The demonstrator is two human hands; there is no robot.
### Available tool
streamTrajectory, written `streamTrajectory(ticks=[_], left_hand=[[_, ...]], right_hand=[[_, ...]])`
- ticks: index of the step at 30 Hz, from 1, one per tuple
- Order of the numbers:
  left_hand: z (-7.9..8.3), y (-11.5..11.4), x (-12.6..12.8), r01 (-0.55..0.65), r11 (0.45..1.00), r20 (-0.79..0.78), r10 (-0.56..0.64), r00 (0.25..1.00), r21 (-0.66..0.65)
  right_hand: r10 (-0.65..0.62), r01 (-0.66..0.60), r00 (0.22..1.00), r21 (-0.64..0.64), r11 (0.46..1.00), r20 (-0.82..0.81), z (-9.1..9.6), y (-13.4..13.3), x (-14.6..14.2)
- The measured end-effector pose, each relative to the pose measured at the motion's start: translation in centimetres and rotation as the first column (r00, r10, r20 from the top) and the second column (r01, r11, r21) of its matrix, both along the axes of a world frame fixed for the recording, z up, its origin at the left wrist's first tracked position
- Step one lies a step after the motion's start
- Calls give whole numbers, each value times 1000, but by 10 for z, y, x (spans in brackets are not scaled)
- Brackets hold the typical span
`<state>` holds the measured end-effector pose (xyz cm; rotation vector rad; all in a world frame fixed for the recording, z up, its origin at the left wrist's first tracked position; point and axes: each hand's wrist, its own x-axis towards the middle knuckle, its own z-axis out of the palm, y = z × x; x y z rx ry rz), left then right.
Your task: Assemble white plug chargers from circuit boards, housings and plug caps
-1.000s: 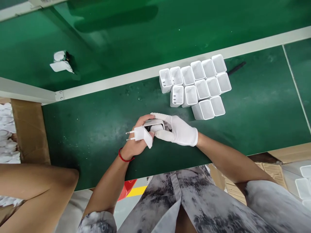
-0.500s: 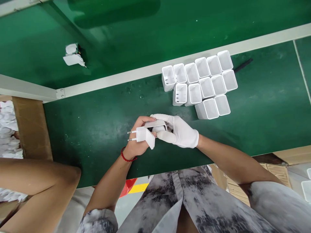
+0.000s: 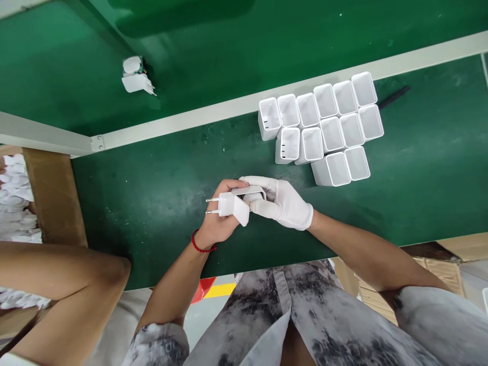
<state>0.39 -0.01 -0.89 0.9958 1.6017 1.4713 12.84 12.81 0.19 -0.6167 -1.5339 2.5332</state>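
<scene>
My bare left hand [image 3: 217,227], with a red cord bracelet at the wrist, is closed around a white charger plug [image 3: 232,205]. Its two metal pins point left. A white charger housing [image 3: 251,190] meets the plug piece at an angle, its open end facing the plug. My right hand [image 3: 293,204], in a white glove, grips this housing from the right with thumb and fingers. Part of the inside shows between the two pieces, but my fingers hide most of it. To the upper right, several open white housings [image 3: 337,170] stand in rows on the green bench [image 3: 160,203].
On the raised green shelf [image 3: 213,61] lies a charger plug with its circuit board [image 3: 137,76]. A dark thin tool [image 3: 394,96] sits beside the housings. At left, a cardboard box [image 3: 57,198] holds white parts, and another person's bent limb [image 3: 76,284] is close by.
Both hands keep hold of the plug and housing, with barely any shift between the pieces. The view has moved slightly, and the bench things sit a little differently in it.
</scene>
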Motion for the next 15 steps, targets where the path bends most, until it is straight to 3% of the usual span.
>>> streamTrajectory(ticks=[9, 12, 15], left_hand=[[4, 9, -1, 12, 999, 145, -5, 989, -46], [7, 9, -8, 102, 993, 254, -85, 963, -53], [11, 8, -11, 111, 994, 206, -106, 973, -17]], right_hand=[[-59, 59, 996, 3, 998, 63, 1, 2, -2], [60, -60, 994, -2, 998, 92, 3, 7, -3], [168, -170, 978, 8, 985, 123, 6, 14, -2]])
